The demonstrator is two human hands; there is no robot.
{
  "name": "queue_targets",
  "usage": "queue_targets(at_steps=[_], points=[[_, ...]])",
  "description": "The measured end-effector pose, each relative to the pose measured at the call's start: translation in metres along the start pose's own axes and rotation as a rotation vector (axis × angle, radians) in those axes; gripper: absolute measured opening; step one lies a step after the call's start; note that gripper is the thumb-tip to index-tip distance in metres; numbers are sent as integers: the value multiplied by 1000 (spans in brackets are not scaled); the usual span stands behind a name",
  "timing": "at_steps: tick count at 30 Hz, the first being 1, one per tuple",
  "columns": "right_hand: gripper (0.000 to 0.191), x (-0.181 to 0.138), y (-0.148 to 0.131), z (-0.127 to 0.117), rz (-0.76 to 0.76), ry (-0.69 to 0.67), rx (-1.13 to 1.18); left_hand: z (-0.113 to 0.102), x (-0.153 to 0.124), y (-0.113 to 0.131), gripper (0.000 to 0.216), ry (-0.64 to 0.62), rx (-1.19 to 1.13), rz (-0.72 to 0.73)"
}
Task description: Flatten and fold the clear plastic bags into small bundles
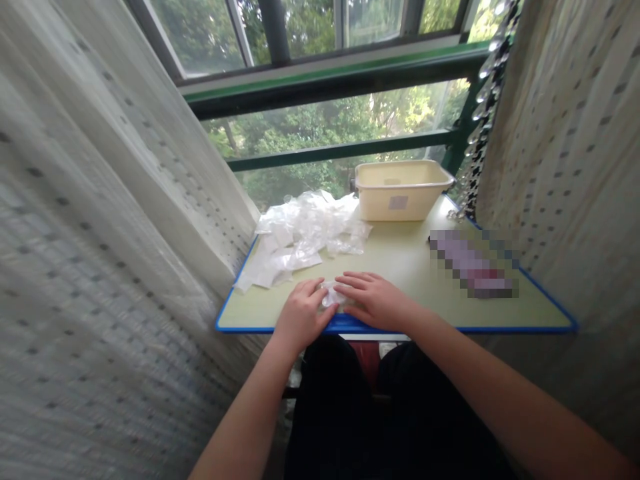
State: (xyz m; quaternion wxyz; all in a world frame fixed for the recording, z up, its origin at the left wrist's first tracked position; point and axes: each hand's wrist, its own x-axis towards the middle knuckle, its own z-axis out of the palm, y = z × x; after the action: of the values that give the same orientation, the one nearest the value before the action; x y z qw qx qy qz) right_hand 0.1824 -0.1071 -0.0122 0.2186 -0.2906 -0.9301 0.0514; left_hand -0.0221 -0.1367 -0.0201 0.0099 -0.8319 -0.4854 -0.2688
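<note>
Head view: both hands flat on a small clear plastic packet (330,294) at the bench's (410,267) near edge.
Left hand (301,312) and right hand (373,298) lie open, fingers spread, pressing it; it looks light, limp, slippery, best pinched by an edge. Similar packets (305,233) pile at eleven o'clock, a cream tub (400,190) at one.

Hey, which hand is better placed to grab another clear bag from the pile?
Probably the left hand: it sits nearer the pile of clear bags, while the right hand lies flat over the small clear bag.
</note>
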Motion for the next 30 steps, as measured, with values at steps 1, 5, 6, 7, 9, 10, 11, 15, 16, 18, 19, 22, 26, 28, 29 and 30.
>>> queue_targets(at_steps=[1, 5, 6, 7, 9, 10, 11, 15, 16, 18, 19, 22, 26, 28, 29, 30], points=[[41, -1, 1, 2, 1, -20, -1, 1, 0, 0, 29, 1, 2, -2], [41, -1, 7, 6, 35, -51, 28, 2, 1, 0, 30, 11, -2, -11], [41, -1, 7, 5, 44, -52, 34, 2, 1, 0, 29, 16, -6, -16], [41, 0, 7, 4, 53, -51, 40, 2, 1, 0, 29, 21, -9, -22], [41, 0, 7, 3, 65, -43, 49, 1, 1, -1, 30, 21, -16, -34], [40, 0, 7, 3, 70, -37, 54, 0, 1, -1, 30, 16, -20, -38], [39, 0, 7, 3, 76, -30, 58, 0, 2, -2, 31, 7, -24, -40], [38, -1, 6, 4, 90, -18, 64, -4, 5, -3, 31, -41, -39, -38], [38, -1, 6, 5, 89, -19, 67, -5, 7, -3, 30, -44, -37, -40], [38, -1, 6, 5, 83, -12, 75, -6, 11, -1, 31, -37, -36, -26], [37, 0, 6, 5, 81, -5, 79, -7, 14, 0, 33, -36, -43, 0], [36, 0, 6, 5, 71, 13, 95, -7, 18, 4, 37, -107, -91, 142], [35, -2, 8, 5, 59, 18, 127, -8, 16, 1, 32, -201, -109, 199], [35, -3, 9, 4, 63, 23, 139, -8, 15, -4, 34, -189, -92, 173], [34, -3, 10, 5, 65, 27, 143, -9, 14, -7, 34, -183, -84, 164], [34, -3, 10, 5, 68, 32, 145, -9, 14, -9, 33, -181, -79, 161]])
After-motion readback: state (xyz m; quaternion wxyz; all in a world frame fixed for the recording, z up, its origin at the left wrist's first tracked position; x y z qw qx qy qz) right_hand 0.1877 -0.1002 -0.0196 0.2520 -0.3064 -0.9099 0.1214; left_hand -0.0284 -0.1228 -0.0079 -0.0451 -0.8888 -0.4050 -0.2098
